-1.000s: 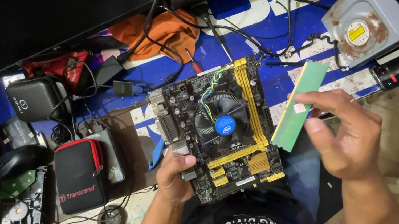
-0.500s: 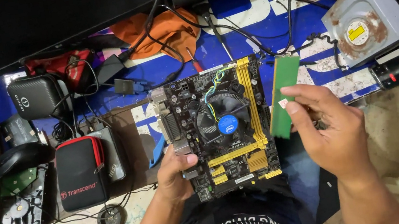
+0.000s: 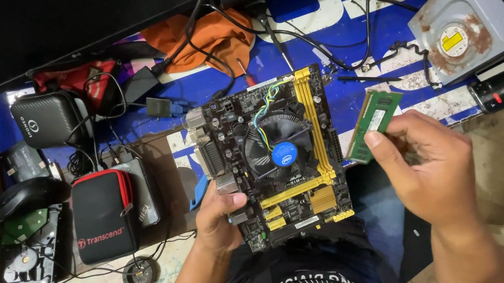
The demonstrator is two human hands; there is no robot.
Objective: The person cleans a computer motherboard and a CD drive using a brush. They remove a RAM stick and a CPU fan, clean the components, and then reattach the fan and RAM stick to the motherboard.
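A black motherboard (image 3: 275, 158) with yellow slots and a round cooler fan rests on my lap. My left hand (image 3: 217, 215) grips its lower left edge, thumb on the board. Just right of the board's yellow memory slots, my right hand (image 3: 430, 166) pinches a green memory stick (image 3: 373, 122) by its lower end. The stick is tilted and does not touch the board.
On the left lie a black and red zip pouch (image 3: 100, 214), a bare hard drive (image 3: 28, 250), a computer mouse (image 3: 26, 196) and a black case (image 3: 47, 118). An orange cloth (image 3: 210, 32), cables and a grey optical drive (image 3: 468, 23) sit behind on the blue mat.
My right hand has brought the memory stick down and leftward, closer to the board's right edge, and turned it. The left hand has kept its grip on the board.
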